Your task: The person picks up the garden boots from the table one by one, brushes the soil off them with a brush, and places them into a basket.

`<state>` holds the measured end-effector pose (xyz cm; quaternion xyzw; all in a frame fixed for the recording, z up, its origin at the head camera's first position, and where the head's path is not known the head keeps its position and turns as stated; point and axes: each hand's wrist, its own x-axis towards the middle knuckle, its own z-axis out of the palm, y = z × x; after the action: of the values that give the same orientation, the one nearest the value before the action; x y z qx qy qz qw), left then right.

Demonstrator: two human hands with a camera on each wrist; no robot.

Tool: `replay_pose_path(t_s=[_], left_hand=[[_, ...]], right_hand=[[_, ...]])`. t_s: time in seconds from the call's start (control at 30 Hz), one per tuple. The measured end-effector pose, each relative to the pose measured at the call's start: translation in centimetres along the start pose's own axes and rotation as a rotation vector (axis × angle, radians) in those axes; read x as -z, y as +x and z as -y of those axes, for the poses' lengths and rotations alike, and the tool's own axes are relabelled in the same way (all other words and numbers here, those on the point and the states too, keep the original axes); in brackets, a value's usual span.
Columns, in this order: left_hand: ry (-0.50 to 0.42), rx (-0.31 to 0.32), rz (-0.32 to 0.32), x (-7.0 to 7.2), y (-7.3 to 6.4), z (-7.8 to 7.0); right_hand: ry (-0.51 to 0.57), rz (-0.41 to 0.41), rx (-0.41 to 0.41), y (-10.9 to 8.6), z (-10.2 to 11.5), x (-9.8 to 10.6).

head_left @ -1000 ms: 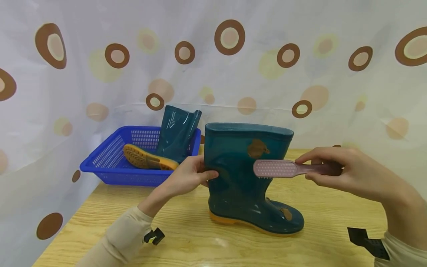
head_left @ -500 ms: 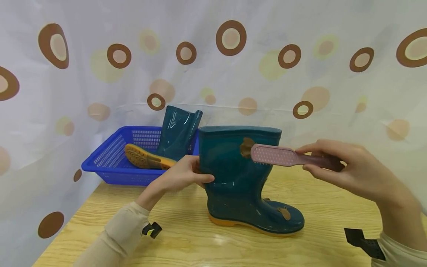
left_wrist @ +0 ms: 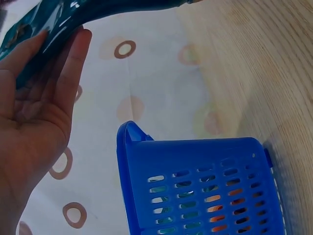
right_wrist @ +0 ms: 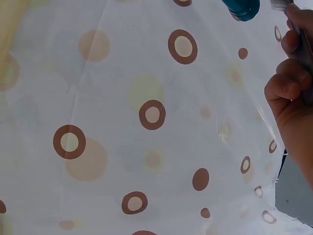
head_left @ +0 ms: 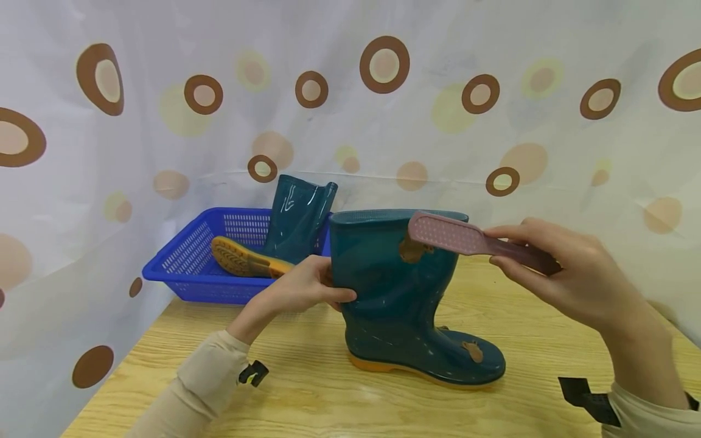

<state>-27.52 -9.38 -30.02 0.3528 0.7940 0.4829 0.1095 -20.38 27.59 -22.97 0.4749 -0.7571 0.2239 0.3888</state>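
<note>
Head view: a green boot (head_left: 391, 298) and a pink brush (head_left: 446, 233), right of the blue basket (head_left: 213, 292).
The green boot stands on the table (head_left: 328, 401); the left hand (head_left: 306, 283) pinches its back, thumb in front. Farther right of the blue basket, the right hand (head_left: 569, 267) holds the brush handle tight, the brush partly hiding a brown patch (head_left: 411, 251). Another boot (head_left: 296, 213) lies in the basket.

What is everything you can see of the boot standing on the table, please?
The boot is glossy green, seemingly rubber, with an orange sole, open top and brown patches on shaft and toe. It stands upright on the wooden table, toe toward the head view's right. The left hand grips its shaft; whether the brush touches it is unclear.
</note>
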Motion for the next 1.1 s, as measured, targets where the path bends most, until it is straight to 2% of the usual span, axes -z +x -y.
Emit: replay_pose_path(t_s=[0.3,0.43,0.7,1.1], left_hand=[[0.015,-0.024,0.027,0.2,0.0,0.1],[0.024,-0.045,0.031,0.2,0.0,0.1],[0.035,-0.068,0.02,0.0,0.1,0.2],[0.06,-0.058,-0.009,-0.2,0.3,0.3]], right_hand=[[-0.074,-0.009,0.003,0.2,-0.1,-0.9],[-0.049,-0.01,0.003,0.2,-0.4,-1.3],[-0.065,0.108,0.002,-0.3,-1.0,-1.8],[0.002,0.201,-0.023,-0.4,-1.0,-1.7]])
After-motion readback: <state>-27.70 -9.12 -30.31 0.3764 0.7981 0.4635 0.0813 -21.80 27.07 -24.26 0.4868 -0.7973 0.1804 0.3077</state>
